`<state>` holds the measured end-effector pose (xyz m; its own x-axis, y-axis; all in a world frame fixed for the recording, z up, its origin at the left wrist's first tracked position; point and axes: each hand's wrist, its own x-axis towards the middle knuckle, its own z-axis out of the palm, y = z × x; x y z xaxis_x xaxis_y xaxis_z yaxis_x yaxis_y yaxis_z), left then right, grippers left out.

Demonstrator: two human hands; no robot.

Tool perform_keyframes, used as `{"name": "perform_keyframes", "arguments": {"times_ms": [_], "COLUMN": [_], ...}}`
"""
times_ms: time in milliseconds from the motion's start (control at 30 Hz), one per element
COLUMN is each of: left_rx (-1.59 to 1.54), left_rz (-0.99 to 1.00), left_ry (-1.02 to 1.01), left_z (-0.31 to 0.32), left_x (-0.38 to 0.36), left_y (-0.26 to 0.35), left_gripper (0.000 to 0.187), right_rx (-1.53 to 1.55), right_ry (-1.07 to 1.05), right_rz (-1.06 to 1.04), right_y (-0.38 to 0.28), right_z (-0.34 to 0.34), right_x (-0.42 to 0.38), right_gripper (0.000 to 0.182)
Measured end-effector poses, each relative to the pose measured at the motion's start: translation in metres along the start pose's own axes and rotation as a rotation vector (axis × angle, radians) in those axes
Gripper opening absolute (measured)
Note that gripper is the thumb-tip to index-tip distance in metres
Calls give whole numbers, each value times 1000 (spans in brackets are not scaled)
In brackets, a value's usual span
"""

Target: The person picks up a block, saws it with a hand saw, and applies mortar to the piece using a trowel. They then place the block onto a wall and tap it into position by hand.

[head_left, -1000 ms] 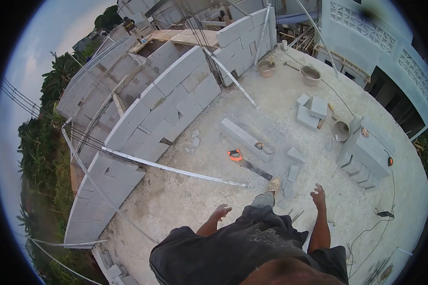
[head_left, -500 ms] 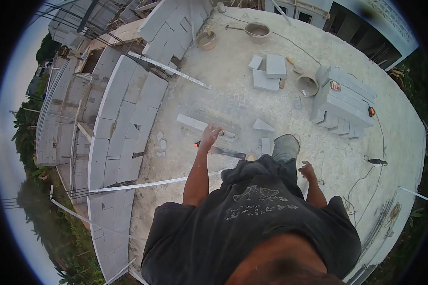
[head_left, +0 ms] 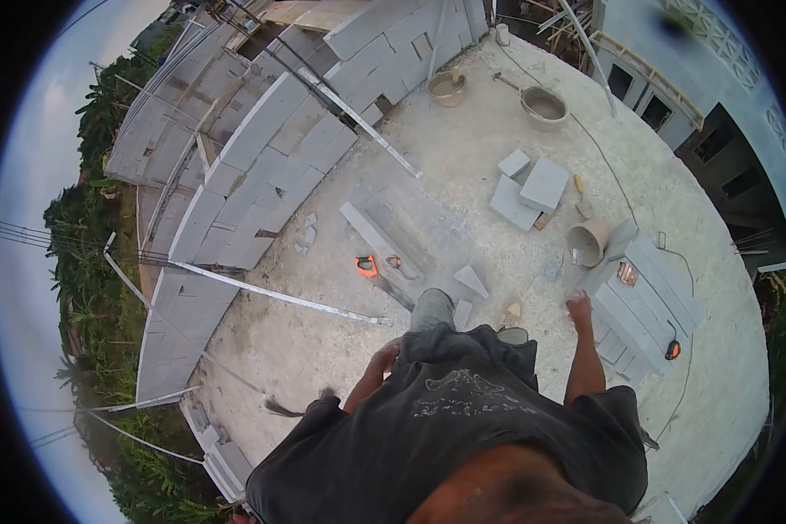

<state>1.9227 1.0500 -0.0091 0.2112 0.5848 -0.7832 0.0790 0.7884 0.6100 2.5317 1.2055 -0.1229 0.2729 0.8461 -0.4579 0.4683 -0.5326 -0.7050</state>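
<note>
My left hand (head_left: 385,355) hangs low beside my thigh, partly hidden by my dark clothing; its fingers do not show clearly. In front of it lies a handsaw with an orange handle (head_left: 366,265), its blade pointing towards my boot (head_left: 433,307). Beyond the saw, a long narrow light block (head_left: 377,234) rests on the floor, with a small orange-and-dark object (head_left: 394,262) beside it. My right hand (head_left: 578,305) reaches out near the left end of a stack of light grey blocks (head_left: 651,301). Whether it touches them or holds anything is too small to tell.
A bucket (head_left: 588,243) stands beside the stack, which carries an orange tape measure (head_left: 672,350). Loose blocks (head_left: 546,183) and a mortar basin (head_left: 544,106) lie farther ahead. A half-built block wall (head_left: 262,166) with a white brace (head_left: 279,295) borders the left.
My left hand has left the narrow block and dropped back beside my body. My right hand has moved forward towards the stack. The view has turned and my feet have shifted.
</note>
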Motion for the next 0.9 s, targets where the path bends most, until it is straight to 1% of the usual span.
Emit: {"name": "perform_keyframes", "arguments": {"times_ms": [33,100,133,200,233,267,300,333,367,400,433,467,500,567,633,700,767,833,867,900], "left_rx": [-47,-239,-37,148,135,148,162,177,239,301,402,435,469,397,555,601,546,482,475,540], "left_rz": [51,-94,-98,-111,-121,-177,-233,-288,-290,-291,-256,-216,-177,-111,7,41,-6,-72,-137,-151], "left_ry": [-1,23,118,224,235,217,196,175,172,169,178,193,209,249,133,60,49,59,101,101], "left_z": [10,31,46,69,69,61,53,44,44,44,45,48,52,66,40,23,18,19,20,-3], "left_x": [0,12,-4,-17,-7,6,20,35,42,48,53,60,65,76,112,134,153,166,175,194], "left_y": [2,21,47,86,89,94,99,103,112,122,137,152,168,200,194,190,208,234,250,253], "left_gripper": [56,69,76,86,88,88,88,87,88,88,88,89,89,91,92,92,91,90,89,89], "right_rx": [-130,-265,-326,-25,105,90,60,62,65,62,57,48,60,80,106,154,241,211,202,195], "right_ry": [0,67,98,-38,-104,-151,-132,-145,-154,-121,-87,-56,-85,-150,-146,-178,-216,-152,-131,-102], "right_rz": [23,-162,-246,-261,-183,-196,-259,-233,-216,-208,-215,-234,-115,110,179,273,374,314,298,284], "right_y": [9,14,13,-48,-64,-80,-91,-101,-99,-82,-65,-55,-35,7,18,12,-24,-43,-51,-59], "right_z": [-7,3,8,5,12,13,14,16,15,15,25,35,45,59,62,59,46,51,56,61], "right_x": [18,57,69,56,53,45,33,22,12,-5,-11,-12,-15,-27,-38,-52,-44,-25,-12,1], "right_gripper": [63,64,65,66,68,67,65,64,62,62,61,61,60,59,59,60,62,61,62,62]}}
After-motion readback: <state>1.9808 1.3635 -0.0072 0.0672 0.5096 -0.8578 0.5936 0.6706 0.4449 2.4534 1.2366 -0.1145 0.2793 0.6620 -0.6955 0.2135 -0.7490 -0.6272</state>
